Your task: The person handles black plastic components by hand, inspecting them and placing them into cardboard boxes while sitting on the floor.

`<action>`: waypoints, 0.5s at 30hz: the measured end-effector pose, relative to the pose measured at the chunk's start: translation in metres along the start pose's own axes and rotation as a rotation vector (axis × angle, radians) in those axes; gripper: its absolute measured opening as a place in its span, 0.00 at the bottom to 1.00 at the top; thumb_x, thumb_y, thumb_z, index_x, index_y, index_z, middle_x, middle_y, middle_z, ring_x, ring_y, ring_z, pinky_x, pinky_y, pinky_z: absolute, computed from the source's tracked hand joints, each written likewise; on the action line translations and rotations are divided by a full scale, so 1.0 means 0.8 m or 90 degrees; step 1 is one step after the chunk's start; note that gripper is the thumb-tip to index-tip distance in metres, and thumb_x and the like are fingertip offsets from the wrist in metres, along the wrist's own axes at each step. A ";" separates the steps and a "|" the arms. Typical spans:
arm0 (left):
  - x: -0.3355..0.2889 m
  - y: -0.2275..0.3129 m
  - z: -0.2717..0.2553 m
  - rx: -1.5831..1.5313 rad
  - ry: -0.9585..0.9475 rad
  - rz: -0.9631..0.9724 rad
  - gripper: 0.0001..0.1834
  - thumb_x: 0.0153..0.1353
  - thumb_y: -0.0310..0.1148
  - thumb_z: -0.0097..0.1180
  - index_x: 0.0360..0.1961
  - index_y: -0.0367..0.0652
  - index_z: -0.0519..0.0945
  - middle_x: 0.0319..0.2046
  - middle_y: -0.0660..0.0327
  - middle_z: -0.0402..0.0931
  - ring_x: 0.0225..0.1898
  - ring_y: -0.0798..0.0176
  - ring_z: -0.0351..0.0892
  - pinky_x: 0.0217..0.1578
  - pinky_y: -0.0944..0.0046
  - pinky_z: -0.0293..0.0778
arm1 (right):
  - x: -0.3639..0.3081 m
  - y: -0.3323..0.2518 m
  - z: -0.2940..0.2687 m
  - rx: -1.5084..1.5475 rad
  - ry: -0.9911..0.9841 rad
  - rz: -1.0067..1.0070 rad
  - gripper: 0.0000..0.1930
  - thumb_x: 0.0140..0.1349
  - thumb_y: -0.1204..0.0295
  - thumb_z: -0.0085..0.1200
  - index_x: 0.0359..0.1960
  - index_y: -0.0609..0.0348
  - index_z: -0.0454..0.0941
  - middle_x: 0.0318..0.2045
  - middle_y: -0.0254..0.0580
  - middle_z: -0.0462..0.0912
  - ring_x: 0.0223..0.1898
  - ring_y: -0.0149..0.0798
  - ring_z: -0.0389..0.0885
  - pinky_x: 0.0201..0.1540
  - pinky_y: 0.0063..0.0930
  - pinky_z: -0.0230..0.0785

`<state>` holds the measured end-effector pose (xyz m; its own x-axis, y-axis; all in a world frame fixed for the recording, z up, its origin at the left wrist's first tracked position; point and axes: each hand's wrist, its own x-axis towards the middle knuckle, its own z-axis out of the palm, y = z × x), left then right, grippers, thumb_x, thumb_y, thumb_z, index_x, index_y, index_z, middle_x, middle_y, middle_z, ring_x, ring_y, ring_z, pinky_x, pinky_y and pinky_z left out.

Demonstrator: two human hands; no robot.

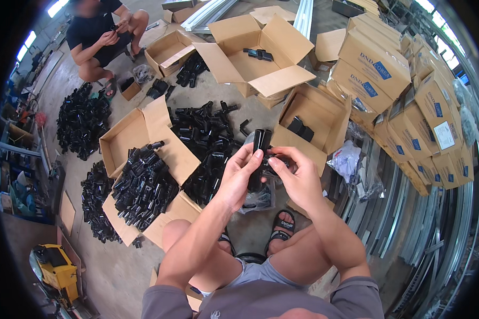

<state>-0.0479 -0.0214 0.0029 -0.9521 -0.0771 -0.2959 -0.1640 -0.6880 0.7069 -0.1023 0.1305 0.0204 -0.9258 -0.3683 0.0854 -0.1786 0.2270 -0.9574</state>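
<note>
Above my knees, a glossy black tubular fitting [261, 142] stands nearly upright between my hands. My left hand [238, 173] wraps round its side, thumb against the tube. My right hand [299, 173] closes on the fitting's right side, with thumb and fingertips at a dark part there; its exact shape is hidden by the fingers. Just left of my hands lies a heap of similar black fittings [201, 123]. Beyond my right hand, an open carton [332, 119] holds a few black pieces [300, 128].
A carton [123, 139] overflowing with black fittings [146, 178] lies at left, near more heaps [83, 119]. A larger open carton [290, 45] stands ahead. Stacked cartons [375, 64] and long metal profiles [394, 212] fill the right. At far left another person [104, 40] crouches, handling a small dark piece.
</note>
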 end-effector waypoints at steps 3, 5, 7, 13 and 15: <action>0.004 -0.004 -0.005 0.170 0.020 0.028 0.19 0.67 0.37 0.60 0.57 0.43 0.78 0.38 0.73 0.81 0.37 0.81 0.74 0.31 0.77 0.67 | 0.003 0.003 -0.004 0.004 -0.032 0.031 0.17 0.65 0.67 0.61 0.49 0.69 0.78 0.37 0.44 0.85 0.39 0.32 0.83 0.42 0.27 0.74; 0.003 -0.007 -0.007 0.229 0.022 0.038 0.20 0.66 0.36 0.61 0.57 0.42 0.78 0.37 0.73 0.80 0.36 0.81 0.74 0.31 0.77 0.68 | 0.012 0.019 -0.004 0.073 -0.050 0.045 0.17 0.66 0.68 0.60 0.49 0.70 0.77 0.38 0.44 0.85 0.40 0.31 0.83 0.44 0.26 0.74; 0.001 -0.002 -0.007 0.288 0.027 0.011 0.21 0.63 0.31 0.64 0.56 0.39 0.78 0.39 0.71 0.81 0.37 0.80 0.75 0.36 0.75 0.71 | 0.019 0.026 -0.007 0.183 -0.091 0.065 0.16 0.67 0.71 0.58 0.50 0.72 0.76 0.40 0.42 0.85 0.43 0.28 0.81 0.46 0.24 0.73; 0.005 -0.010 -0.009 0.414 0.028 0.085 0.21 0.60 0.27 0.66 0.55 0.35 0.79 0.37 0.68 0.81 0.36 0.77 0.76 0.38 0.74 0.72 | 0.023 0.036 -0.023 0.175 -0.162 0.142 0.15 0.66 0.73 0.59 0.49 0.71 0.76 0.40 0.39 0.84 0.42 0.26 0.80 0.46 0.21 0.72; 0.004 -0.008 -0.012 0.455 0.025 0.097 0.21 0.60 0.27 0.66 0.54 0.35 0.79 0.37 0.67 0.82 0.36 0.77 0.76 0.39 0.74 0.73 | 0.023 0.039 -0.021 0.194 -0.165 0.135 0.15 0.66 0.73 0.59 0.49 0.71 0.76 0.40 0.39 0.84 0.42 0.26 0.80 0.45 0.21 0.72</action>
<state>-0.0478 -0.0244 -0.0086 -0.9701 -0.1691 -0.1744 -0.1717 -0.0304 0.9847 -0.1306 0.1464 -0.0035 -0.8107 -0.5642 -0.1560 0.1477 0.0607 -0.9872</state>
